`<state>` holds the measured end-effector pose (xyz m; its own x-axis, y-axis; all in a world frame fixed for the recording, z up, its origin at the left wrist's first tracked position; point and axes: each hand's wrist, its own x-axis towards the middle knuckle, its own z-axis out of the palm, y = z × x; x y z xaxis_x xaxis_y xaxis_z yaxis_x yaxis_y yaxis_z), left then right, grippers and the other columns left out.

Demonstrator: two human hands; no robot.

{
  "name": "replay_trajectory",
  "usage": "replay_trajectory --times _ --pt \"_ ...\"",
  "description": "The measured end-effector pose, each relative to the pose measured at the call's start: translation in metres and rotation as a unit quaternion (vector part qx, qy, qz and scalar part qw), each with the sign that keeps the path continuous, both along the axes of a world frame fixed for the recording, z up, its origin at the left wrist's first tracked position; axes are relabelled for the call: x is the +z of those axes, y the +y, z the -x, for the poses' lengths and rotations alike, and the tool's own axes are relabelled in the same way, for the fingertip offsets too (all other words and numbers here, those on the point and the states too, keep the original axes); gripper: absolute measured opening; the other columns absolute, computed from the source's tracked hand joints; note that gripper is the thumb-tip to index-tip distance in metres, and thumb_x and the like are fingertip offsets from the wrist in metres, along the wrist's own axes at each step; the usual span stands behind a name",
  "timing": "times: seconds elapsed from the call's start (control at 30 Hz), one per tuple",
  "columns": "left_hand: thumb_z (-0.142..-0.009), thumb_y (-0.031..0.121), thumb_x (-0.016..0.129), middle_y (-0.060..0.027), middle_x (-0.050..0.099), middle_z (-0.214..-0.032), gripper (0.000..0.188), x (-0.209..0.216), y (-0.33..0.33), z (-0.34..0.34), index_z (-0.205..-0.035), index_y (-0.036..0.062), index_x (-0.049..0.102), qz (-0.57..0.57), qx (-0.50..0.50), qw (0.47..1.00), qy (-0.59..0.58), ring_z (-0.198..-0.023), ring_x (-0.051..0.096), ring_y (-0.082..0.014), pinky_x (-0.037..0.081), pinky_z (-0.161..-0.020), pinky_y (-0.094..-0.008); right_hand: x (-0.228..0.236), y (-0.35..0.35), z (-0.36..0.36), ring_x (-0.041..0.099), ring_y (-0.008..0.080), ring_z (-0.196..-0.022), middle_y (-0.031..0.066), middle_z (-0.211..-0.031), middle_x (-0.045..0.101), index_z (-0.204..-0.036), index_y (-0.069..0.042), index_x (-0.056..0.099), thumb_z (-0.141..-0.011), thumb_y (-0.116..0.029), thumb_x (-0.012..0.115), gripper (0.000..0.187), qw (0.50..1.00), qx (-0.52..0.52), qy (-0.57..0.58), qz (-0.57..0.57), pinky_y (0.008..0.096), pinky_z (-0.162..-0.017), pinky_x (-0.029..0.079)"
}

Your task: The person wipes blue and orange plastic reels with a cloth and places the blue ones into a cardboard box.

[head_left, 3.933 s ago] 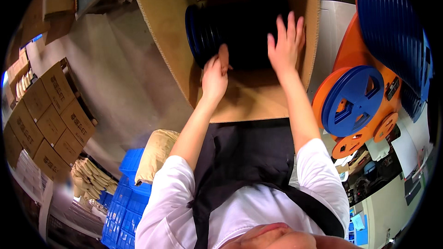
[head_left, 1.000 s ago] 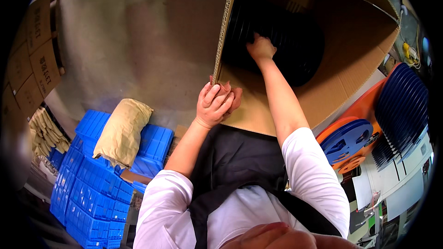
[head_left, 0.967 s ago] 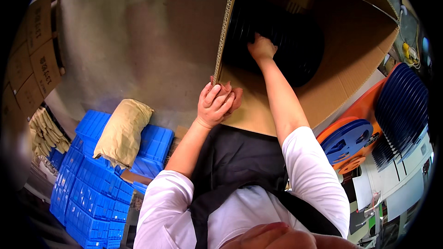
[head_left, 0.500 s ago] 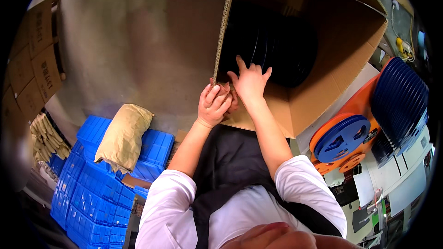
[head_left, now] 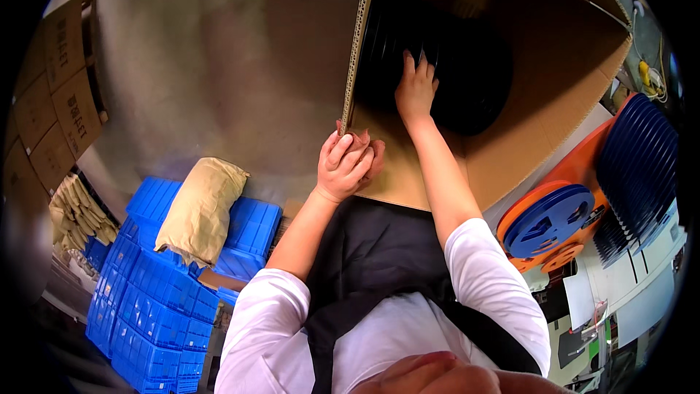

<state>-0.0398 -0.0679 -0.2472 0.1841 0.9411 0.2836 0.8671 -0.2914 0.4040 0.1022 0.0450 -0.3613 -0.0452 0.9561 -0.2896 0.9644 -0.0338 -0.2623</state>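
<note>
A large open cardboard box stands in front of me with a row of black round reels inside. My right hand reaches into the box with its fingers stretched out and slightly apart. Its fingertips touch the reels; dark shadow hides how far they go in between them. At the near left corner of the box, my left hand is closed round a crumpled brownish-pink cloth, whose folds stick out past the fingers. That hand rests against the box wall.
Stacked blue plastic crates stand at the left, with a tan paper sack on top. Cardboard cartons are piled at the far left. To the right are a blue reel on an orange machine and a rack of dark blue discs.
My right hand has gone deeper into the box, forward and to the right, and its fingers have drawn closer together. My left hand keeps its hold on the cloth at the corner.
</note>
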Motion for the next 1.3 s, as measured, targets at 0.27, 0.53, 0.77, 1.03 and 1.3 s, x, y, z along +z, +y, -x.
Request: replay_trajectory --times 0.27,0.53,0.77,1.03,1.3 --pt "-0.074 0.013 0.064 0.0011 0.060 -0.112 0.018 -0.001 -0.002 0.001 -0.091 0.0155 0.062 0.015 -0.004 1.000 -0.012 -0.125 0.040 -0.0235 0.044 -0.096 -0.0439 -0.026 0.022 -0.007 0.052 0.0285 -0.111 0.0092 -0.115 0.057 -0.120 -0.011 0.055 -0.077 -0.006 0.058 0.044 0.991 -0.021 0.044 0.121 0.0437 -0.081 0.051" --pt "-0.073 0.019 0.065 -0.0022 0.060 -0.114 0.020 -0.009 -0.005 0.001 -0.093 0.0153 0.065 -0.005 -0.014 1.000 0.010 -0.125 0.041 -0.0267 0.043 -0.096 -0.0462 0.000 -0.006 0.032 0.065 0.0286 -0.076 0.0099 -0.084 0.065 -0.092 -0.011 0.057 -0.074 -0.006 0.055 0.019 0.998 0.031 0.033 0.046 0.0422 -0.061 0.053" --pt "-0.078 0.028 0.065 -0.0018 0.060 -0.116 0.018 -0.008 -0.009 0.004 -0.089 0.0150 0.062 0.021 -0.036 0.999 0.003 -0.125 0.040 -0.0260 0.041 -0.098 -0.0457 0.042 -0.033 0.061 0.062 0.0249 -0.093 0.0101 -0.099 0.063 -0.113 -0.012 0.055 -0.085 -0.029 0.057 0.033 0.981 0.045 -0.059 0.177 0.0534 -0.089 0.043" --pt "-0.072 0.016 0.071 -0.0013 0.061 -0.110 0.018 -0.006 -0.006 0.000 -0.089 0.0154 0.063 0.005 -0.026 1.000 -0.013 -0.124 0.042 -0.0256 0.044 -0.095 -0.0440 0.058 -0.014 0.030 0.060 0.0290 -0.095 0.0129 -0.098 0.063 -0.133 -0.023 0.045 -0.087 -0.033 0.058 0.049 0.983 0.050 -0.053 0.169 0.0457 -0.079 0.048" --pt "-0.064 0.011 0.074 -0.0003 0.061 -0.106 0.026 -0.007 -0.006 0.000 -0.087 0.0171 0.063 -0.002 -0.002 1.000 -0.016 -0.121 0.044 -0.0249 0.045 -0.094 -0.0428 0.072 0.029 0.012 0.066 0.0192 -0.068 0.0135 -0.079 0.067 -0.105 -0.011 0.066 -0.087 -0.021 0.062 0.021 0.938 -0.044 0.325 0.111 0.0309 -0.061 0.050"
